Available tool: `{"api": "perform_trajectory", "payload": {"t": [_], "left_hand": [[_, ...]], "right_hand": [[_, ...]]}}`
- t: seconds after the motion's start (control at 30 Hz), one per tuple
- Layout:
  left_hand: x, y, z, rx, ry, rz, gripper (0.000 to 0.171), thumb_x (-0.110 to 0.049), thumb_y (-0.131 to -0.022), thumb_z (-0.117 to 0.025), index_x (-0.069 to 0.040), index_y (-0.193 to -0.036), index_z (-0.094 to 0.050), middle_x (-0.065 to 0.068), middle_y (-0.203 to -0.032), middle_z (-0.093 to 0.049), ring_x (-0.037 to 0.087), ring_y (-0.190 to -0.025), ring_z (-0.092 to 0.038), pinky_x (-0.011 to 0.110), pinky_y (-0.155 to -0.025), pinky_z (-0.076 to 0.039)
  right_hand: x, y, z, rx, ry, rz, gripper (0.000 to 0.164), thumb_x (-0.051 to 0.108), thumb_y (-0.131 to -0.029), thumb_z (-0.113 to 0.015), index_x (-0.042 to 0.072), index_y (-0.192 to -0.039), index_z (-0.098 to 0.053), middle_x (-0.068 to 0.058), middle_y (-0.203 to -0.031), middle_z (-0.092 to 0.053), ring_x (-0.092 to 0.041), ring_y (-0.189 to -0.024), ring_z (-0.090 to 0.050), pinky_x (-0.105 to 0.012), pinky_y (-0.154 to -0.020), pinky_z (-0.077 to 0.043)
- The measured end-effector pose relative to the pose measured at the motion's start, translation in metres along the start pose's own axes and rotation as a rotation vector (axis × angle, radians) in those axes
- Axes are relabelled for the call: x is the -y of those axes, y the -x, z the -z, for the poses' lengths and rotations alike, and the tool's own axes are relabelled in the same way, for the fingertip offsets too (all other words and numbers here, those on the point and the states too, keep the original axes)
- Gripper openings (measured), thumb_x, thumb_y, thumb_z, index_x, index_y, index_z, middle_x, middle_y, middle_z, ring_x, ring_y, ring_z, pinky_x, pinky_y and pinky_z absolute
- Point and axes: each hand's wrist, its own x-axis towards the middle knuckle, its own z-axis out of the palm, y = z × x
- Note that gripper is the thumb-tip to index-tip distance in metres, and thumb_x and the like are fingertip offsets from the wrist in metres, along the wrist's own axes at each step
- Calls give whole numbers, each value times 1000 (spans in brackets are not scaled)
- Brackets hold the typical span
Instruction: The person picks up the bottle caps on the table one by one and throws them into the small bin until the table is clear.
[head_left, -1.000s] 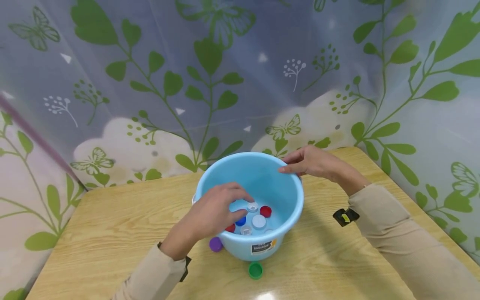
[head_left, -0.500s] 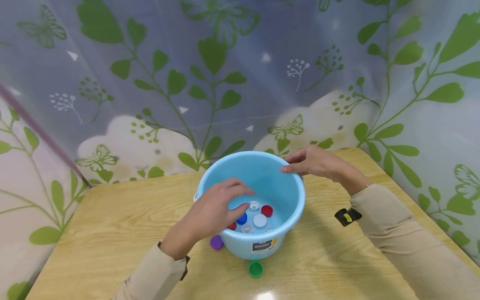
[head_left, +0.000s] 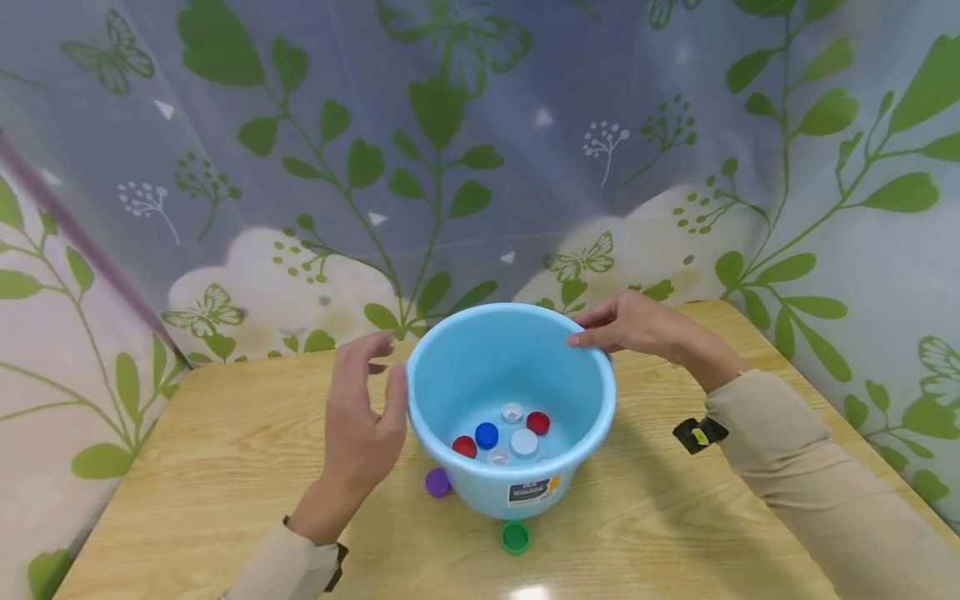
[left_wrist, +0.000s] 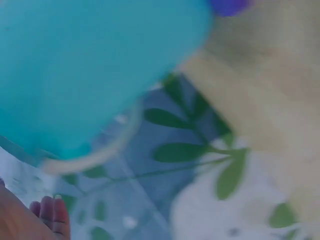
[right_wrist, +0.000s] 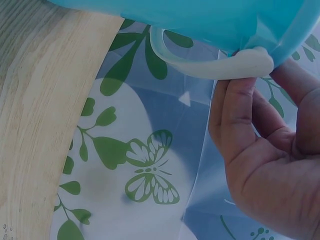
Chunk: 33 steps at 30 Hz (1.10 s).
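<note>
A light blue bucket [head_left: 480,487] stands on the wooden table. Inside, on its floor, lie several bottle caps: a blue cap [head_left: 487,435], a white cap [head_left: 524,443], a red cap [head_left: 537,422], another red cap [head_left: 464,447] and clear ones. My right hand [head_left: 637,327] grips the bucket's far right rim, thumb inside; in the right wrist view its fingers touch the white handle's end [right_wrist: 250,64]. Just outside the left rim is my left hand [head_left: 360,417], fingers loosely bent and nothing held. The left wrist view is blurred.
On the table, a purple cap [head_left: 438,482] sits at the bucket's lower left and a green cap [head_left: 516,537] in front of it. A leaf-printed curtain [head_left: 480,167] hangs behind the table and at both sides. The white handle [left_wrist: 100,157] hangs along the bucket's outside.
My left hand has come out of the bucket and moved left, past its rim. My right hand keeps its grip on the rim. The caps have not visibly moved within the bucket.
</note>
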Motion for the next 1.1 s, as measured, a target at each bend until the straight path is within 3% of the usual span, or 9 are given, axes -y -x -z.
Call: {"api": "perform_trajectory", "payload": {"t": [0.07,0.13,0.23,0.3,0.37,0.43,0.57,0.7,1.1], "left_hand": [[7,10,8,3,26,165,32,2,-91,-52,3,-123,-52,14,-113,-55,23,-102,-55,32,-79,-49],[13,21,14,55,39,350,36,5,-89,-52,2,-126,-49,13,-115,-54,21,-103,-54,31,-81,-48],[22,38,17,253,-10,555,41,3,-87,-55,1,-128,-48,12,-119,-52,24,-105,-54,36,-84,-51],[27,48,14,445,-69,604,43,-1,-85,-59,1,-128,-50,13,-121,-52,28,-107,-54,40,-85,-51],[31,58,11,616,-98,605,44,-5,-84,-63,1,-126,-54,14,-121,-53,32,-107,-54,44,-85,-52],[34,66,7,735,-97,581,44,-11,-83,-68,-1,-124,-58,13,-119,-55,32,-109,-54,47,-88,-50],[38,77,-1,860,-100,473,40,-18,-80,-76,-8,-118,-66,7,-112,-62,28,-109,-55,49,-94,-46],[39,81,-7,884,-151,376,38,-16,-77,-77,-12,-114,-68,2,-108,-65,26,-108,-56,47,-94,-47],[36,86,-14,843,-279,224,41,-14,-76,-80,-7,-114,-67,9,-109,-63,26,-104,-59,42,-90,-51]], "right_hand": [[0,0,1,-2,5,5,44,25,-87,-72,-1,-122,-63,-11,-102,-70,-23,-89,-67,-38,-84,-55],[1,1,1,-3,10,11,45,26,-87,-72,-1,-122,-63,-10,-102,-70,-22,-89,-67,-38,-84,-55],[1,2,2,-10,16,11,45,26,-87,-72,0,-123,-63,-10,-102,-70,-22,-88,-67,-37,-82,-55],[1,3,3,-15,18,3,45,26,-87,-72,0,-123,-63,-11,-102,-70,-22,-88,-67,-37,-81,-56],[1,3,3,-16,14,-5,45,26,-87,-72,0,-123,-63,-11,-103,-70,-22,-88,-67,-37,-82,-55],[1,3,2,-12,9,-6,45,25,-87,-72,-1,-123,-63,-11,-104,-69,-22,-90,-67,-37,-83,-55],[0,1,1,-9,0,3,45,25,-87,-72,-1,-122,-63,-12,-105,-69,-23,-91,-67,-37,-83,-55],[0,1,0,-16,0,2,44,23,-87,-72,-2,-122,-63,-11,-104,-69,-23,-91,-67,-38,-84,-55],[1,3,0,-19,7,6,42,22,-89,-70,-2,-122,-63,-11,-104,-69,-23,-89,-68,-38,-82,-56]]}}
